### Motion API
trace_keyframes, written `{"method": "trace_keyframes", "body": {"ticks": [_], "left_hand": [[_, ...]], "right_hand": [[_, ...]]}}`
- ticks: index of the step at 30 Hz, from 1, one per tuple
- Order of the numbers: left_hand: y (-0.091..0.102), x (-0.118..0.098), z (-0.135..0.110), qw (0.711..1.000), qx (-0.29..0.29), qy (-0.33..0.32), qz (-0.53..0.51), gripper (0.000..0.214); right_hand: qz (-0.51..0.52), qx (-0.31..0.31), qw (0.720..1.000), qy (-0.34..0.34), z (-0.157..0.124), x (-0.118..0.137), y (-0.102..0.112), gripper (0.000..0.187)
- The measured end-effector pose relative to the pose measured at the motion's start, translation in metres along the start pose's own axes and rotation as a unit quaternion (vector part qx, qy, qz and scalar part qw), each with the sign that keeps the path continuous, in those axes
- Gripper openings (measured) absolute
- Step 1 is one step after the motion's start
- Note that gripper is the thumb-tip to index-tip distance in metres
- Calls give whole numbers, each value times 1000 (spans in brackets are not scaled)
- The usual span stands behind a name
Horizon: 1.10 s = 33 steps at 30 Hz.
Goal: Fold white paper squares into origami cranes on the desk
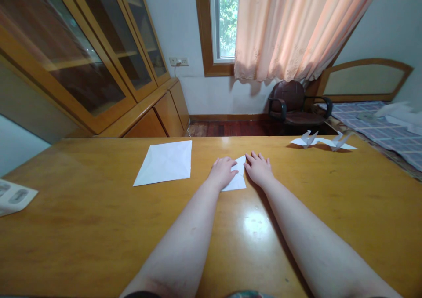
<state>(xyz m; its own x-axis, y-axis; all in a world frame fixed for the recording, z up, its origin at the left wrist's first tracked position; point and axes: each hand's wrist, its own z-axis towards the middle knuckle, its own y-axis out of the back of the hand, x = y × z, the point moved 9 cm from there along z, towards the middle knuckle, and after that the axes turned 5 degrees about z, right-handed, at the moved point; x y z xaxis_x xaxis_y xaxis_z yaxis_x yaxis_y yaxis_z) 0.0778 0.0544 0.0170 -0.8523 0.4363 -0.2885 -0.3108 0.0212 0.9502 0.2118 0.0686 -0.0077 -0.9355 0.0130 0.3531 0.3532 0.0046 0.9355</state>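
A small folded piece of white paper lies on the wooden table in front of me, with crease lines across it. My left hand rests flat over its left side, thumb and fingers stretched out on top, hiding that part of the sheet. At the paper's upper right edge is my right hand, palm down with the fingers apart; its thumb and index finger are at the edge. Neither hand is closed round anything. Left of my hands lies a larger, creased white paper sheet.
Two folded paper cranes stand at the table's far right. A white object with oval openings sits at the left edge. Beyond the table are a chair, a bed and a glass-door cabinet.
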Motion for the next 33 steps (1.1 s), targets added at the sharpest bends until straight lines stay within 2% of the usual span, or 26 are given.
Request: {"method": "trace_keyframes", "body": {"ticks": [3,5,8,11,14,25,29,33], "left_hand": [[-1,1,-1,1000,-4,8,0,36],[-1,4,-1,1000,-13,22,5,39],[1,12,-2,998,-26,63,18,47],[3,21,-4,993,-34,106,31,53],[6,24,-4,990,-40,126,40,52],[5,35,0,985,-58,162,-22,24],[9,38,-2,979,-81,171,-77,13],[11,45,-3,964,-106,194,-150,13]], "right_hand": [[16,-12,1000,-1,0,-1,1,49],[34,-41,999,-1,0,-2,6,46],[97,-84,991,42,0,4,15,37],[156,-63,978,125,-2,19,14,27],[155,-45,974,161,-6,29,11,20],[160,-41,973,161,-5,28,11,16],[185,-20,968,167,-9,34,12,20],[219,2,965,146,-12,36,13,24]]}}
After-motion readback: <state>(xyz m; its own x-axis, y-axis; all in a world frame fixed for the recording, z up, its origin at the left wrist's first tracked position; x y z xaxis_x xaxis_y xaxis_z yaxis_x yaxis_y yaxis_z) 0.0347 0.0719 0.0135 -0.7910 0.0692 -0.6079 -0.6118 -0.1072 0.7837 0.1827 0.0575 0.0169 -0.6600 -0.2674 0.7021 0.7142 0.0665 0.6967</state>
